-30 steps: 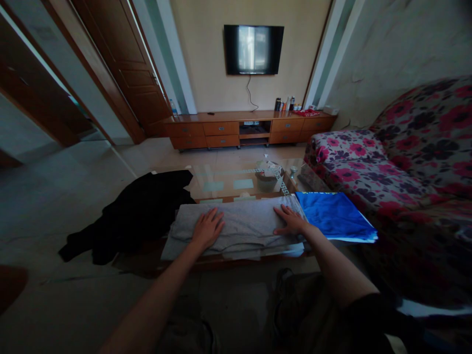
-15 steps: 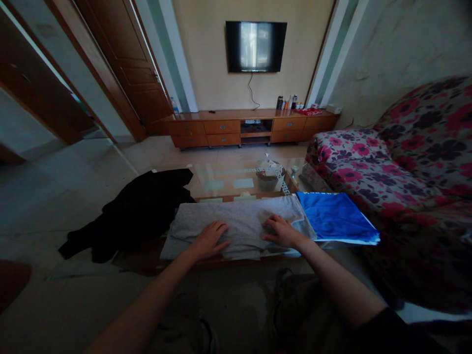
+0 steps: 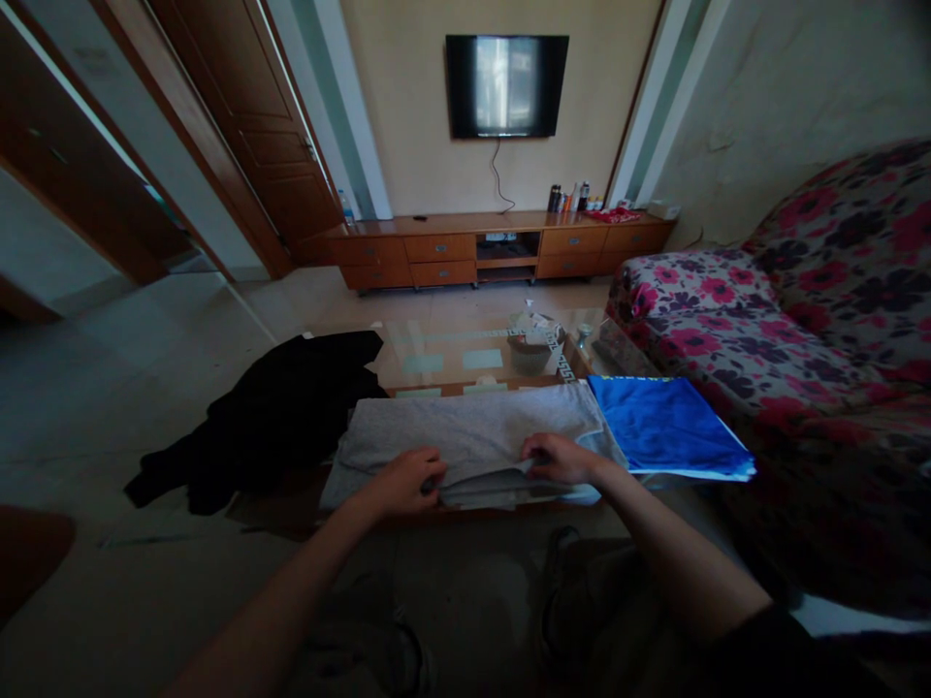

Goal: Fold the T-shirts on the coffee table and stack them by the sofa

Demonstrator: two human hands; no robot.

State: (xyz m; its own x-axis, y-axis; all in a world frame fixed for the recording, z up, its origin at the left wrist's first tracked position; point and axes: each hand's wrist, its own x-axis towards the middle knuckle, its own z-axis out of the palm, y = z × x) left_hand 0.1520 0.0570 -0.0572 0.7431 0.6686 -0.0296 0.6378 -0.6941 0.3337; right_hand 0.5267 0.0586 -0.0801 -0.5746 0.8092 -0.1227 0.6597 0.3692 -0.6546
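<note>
Grey cloth [image 3: 480, 427], folded into a long flat strip, lay before you along the near edge of the glass table [image 3: 451, 339]. Your left hand [image 3: 405, 482] had its fingers curled over the cloth's near border, pinching it, and your right hand [image 3: 563, 460] pinched the same border farther along. How many layers each caught, you could not tell. Holding two spaced points probably kept that border taut; between your hands it stood a little raised, with a dark gap beneath.

Towards the table's left end sprawled a black garment [image 3: 291, 417], loosely heaped, one narrow part reaching out past the near left corner. Perhaps it was put there to leave the middle for the grey piece. At the near right corner a blue cloth [image 3: 665, 422] lay flat and squared, pale layers showing under its edge, touching or nearly touching the grey one.

Nearer the far edge showed a basket [image 3: 529, 359], on or below the glass. Beyond stood a wooden cabinet [image 3: 440, 249], bottles [image 3: 574, 199] grouped towards its right end.
</note>
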